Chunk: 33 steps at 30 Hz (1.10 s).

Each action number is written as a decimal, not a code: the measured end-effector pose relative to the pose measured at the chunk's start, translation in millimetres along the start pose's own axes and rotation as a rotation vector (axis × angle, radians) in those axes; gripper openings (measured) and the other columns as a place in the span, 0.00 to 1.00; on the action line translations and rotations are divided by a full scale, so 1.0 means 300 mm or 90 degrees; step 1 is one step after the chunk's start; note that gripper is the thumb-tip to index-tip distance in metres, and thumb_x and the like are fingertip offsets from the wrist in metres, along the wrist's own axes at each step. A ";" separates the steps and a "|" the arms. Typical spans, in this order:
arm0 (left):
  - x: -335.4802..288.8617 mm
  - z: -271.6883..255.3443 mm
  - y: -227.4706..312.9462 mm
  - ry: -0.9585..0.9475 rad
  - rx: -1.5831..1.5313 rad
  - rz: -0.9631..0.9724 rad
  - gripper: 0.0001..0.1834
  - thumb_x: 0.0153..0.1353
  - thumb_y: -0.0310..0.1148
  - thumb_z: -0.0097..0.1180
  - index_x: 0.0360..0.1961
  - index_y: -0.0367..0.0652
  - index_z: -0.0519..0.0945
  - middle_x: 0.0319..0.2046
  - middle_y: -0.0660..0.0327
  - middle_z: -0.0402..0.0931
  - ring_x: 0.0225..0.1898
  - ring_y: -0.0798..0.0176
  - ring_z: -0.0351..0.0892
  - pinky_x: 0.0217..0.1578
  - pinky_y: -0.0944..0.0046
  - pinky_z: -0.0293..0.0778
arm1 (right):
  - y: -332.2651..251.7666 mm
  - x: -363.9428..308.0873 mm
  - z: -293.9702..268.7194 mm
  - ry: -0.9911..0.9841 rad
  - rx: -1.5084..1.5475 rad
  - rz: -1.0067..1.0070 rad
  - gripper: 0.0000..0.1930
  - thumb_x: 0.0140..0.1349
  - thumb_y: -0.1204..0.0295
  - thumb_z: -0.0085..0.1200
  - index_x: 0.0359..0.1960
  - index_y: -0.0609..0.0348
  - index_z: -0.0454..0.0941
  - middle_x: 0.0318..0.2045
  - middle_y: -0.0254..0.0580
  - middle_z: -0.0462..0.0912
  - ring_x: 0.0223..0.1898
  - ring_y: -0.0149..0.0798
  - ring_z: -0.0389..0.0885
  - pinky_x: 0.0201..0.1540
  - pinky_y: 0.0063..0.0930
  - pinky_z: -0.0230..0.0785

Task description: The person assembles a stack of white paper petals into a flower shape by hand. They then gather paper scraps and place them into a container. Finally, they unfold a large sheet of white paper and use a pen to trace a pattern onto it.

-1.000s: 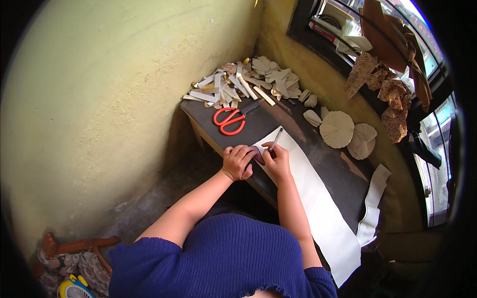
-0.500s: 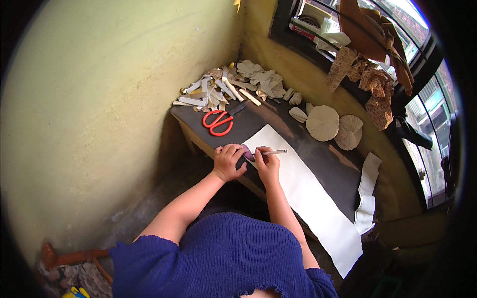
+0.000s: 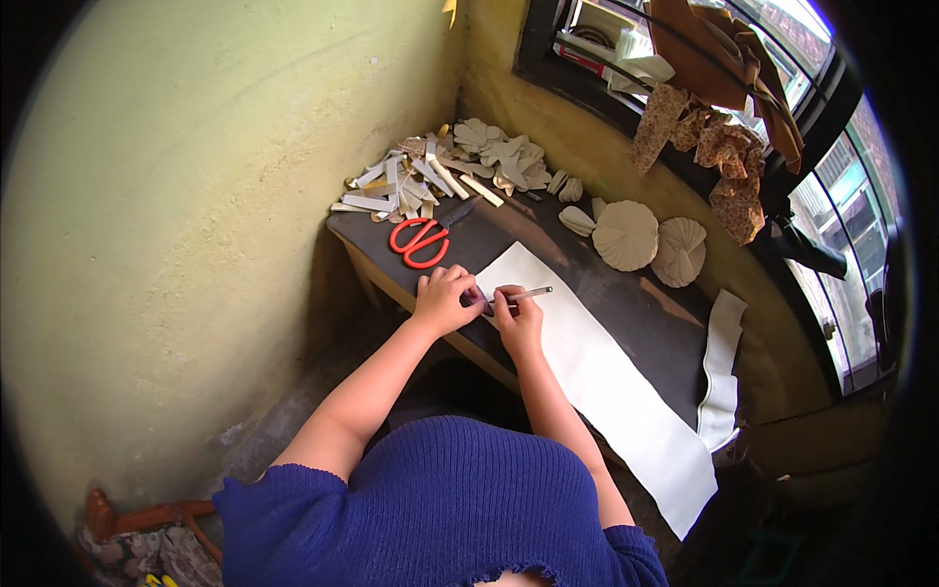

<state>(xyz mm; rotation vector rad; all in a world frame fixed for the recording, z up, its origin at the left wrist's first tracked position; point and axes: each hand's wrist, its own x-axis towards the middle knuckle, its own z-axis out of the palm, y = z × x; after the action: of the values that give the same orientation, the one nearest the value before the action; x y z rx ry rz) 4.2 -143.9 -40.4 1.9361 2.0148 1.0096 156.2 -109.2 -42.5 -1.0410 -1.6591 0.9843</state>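
The left hand (image 3: 442,299) lies knuckles-up at the near left corner of a long cream sheet (image 3: 597,372), its grip curled shut and pressing down there; whether it pinches anything small beneath cannot be told. Just beside it, touching at the fingertips, the right hand (image 3: 516,319) has its grip closed around a slim pencil-like tool (image 3: 523,293), which lies nearly flat with its free end pointing right over the sheet. Both forearms come up from a blue knitted top (image 3: 440,509). The sheet runs diagonally along a dark worktop (image 3: 606,293) set into a corner of yellowish walls. At the far left of the worktop lie red-handled scissors (image 3: 421,242), behind them a heap of pale cut strips and pieces (image 3: 440,171); further right sit two pleated round fans (image 3: 650,243), and a narrow white strip (image 3: 722,372) hangs over the right edge, under a window (image 3: 782,108) with patterned cloth draped on it. Since the earlier frames the hands have stayed at the same corner, the tool tipping lower.
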 end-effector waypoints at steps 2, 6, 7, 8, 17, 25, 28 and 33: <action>0.004 0.000 -0.005 -0.007 -0.002 -0.002 0.11 0.41 0.43 0.65 0.22 0.54 0.76 0.32 0.73 0.70 0.40 0.62 0.69 0.42 0.56 0.58 | -0.002 0.001 0.001 0.001 -0.004 -0.002 0.05 0.59 0.76 0.55 0.34 0.64 0.76 0.24 0.43 0.81 0.27 0.32 0.82 0.32 0.23 0.73; 0.011 -0.009 -0.003 -0.009 0.008 0.022 0.12 0.40 0.43 0.65 0.21 0.52 0.76 0.32 0.72 0.70 0.40 0.62 0.69 0.41 0.57 0.57 | -0.020 0.006 -0.003 -0.006 -0.020 -0.013 0.05 0.59 0.76 0.54 0.35 0.65 0.76 0.24 0.44 0.81 0.27 0.34 0.83 0.32 0.24 0.74; 0.016 -0.013 -0.002 -0.009 0.012 0.034 0.12 0.40 0.43 0.66 0.21 0.52 0.76 0.31 0.72 0.71 0.40 0.62 0.69 0.41 0.58 0.57 | -0.025 0.010 -0.005 -0.010 -0.023 -0.012 0.06 0.59 0.76 0.54 0.35 0.65 0.76 0.24 0.44 0.81 0.27 0.34 0.83 0.32 0.24 0.74; 0.025 -0.013 -0.006 -0.017 0.017 0.048 0.12 0.39 0.43 0.66 0.21 0.52 0.75 0.31 0.72 0.71 0.39 0.63 0.69 0.40 0.58 0.57 | -0.021 0.019 -0.008 -0.027 -0.019 -0.007 0.06 0.59 0.76 0.54 0.35 0.65 0.76 0.25 0.44 0.81 0.28 0.34 0.83 0.32 0.24 0.74; 0.052 -0.002 -0.049 -0.039 0.015 0.117 0.14 0.40 0.45 0.65 0.20 0.53 0.73 0.28 0.72 0.69 0.36 0.64 0.69 0.38 0.59 0.56 | -0.011 0.008 -0.031 -0.076 -0.034 -0.004 0.06 0.59 0.76 0.54 0.37 0.64 0.76 0.28 0.45 0.82 0.29 0.35 0.83 0.33 0.25 0.73; 0.055 -0.019 -0.034 -0.059 0.007 0.105 0.14 0.42 0.44 0.66 0.20 0.51 0.74 0.28 0.72 0.70 0.37 0.64 0.70 0.39 0.60 0.56 | 0.008 0.001 -0.040 -0.078 -0.052 -0.033 0.06 0.57 0.77 0.53 0.36 0.63 0.76 0.24 0.43 0.79 0.22 0.32 0.78 0.28 0.24 0.69; 0.055 -0.016 -0.037 -0.051 0.013 0.111 0.14 0.41 0.45 0.66 0.21 0.51 0.74 0.28 0.72 0.70 0.37 0.64 0.70 0.39 0.60 0.56 | -0.001 -0.002 -0.044 -0.074 -0.060 -0.016 0.06 0.57 0.78 0.53 0.36 0.63 0.76 0.24 0.43 0.79 0.23 0.32 0.78 0.28 0.24 0.69; 0.056 -0.002 -0.045 -0.031 0.024 0.127 0.15 0.40 0.46 0.65 0.21 0.52 0.74 0.28 0.72 0.69 0.36 0.64 0.69 0.39 0.60 0.56 | -0.001 0.002 -0.026 -0.048 -0.019 -0.070 0.06 0.56 0.78 0.52 0.36 0.63 0.77 0.22 0.41 0.78 0.21 0.31 0.76 0.27 0.23 0.68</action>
<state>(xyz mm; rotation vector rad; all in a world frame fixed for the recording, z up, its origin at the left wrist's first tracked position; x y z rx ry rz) -9.6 -127.3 -42.0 2.1949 1.8563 0.9616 163.3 -107.5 -40.1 -0.9329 -1.7778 0.9386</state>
